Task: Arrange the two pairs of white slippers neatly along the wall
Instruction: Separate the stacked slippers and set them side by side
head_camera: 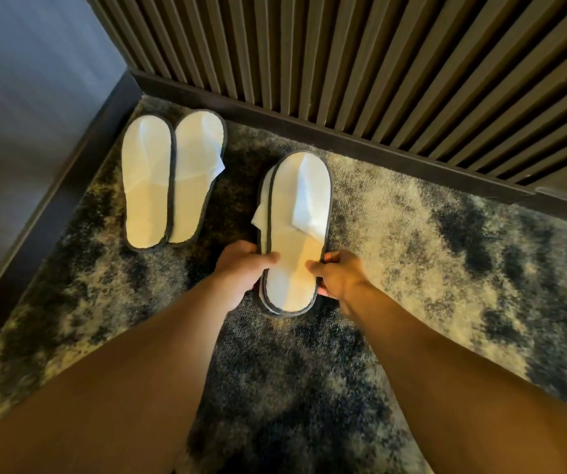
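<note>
One pair of white slippers with dark trim lies side by side in the corner: the left slipper (147, 181) and the right slipper (195, 176), toes toward the slatted wall. A second pair is stacked one on the other, the top slipper (297, 230) covering most of the lower slipper (262, 213), whose edge and strap peek out on the left. My left hand (241, 271) grips the stack's left side near the heel. My right hand (338, 280) grips its right side. The stack points at the wall, to the right of the first pair.
A dark slatted wall (343, 63) with a dark baseboard (343, 145) runs across the back. A grey wall (29, 97) with its own baseboard closes the left side. The floor is mottled dark and cream carpet (429, 251), open to the right of the stack.
</note>
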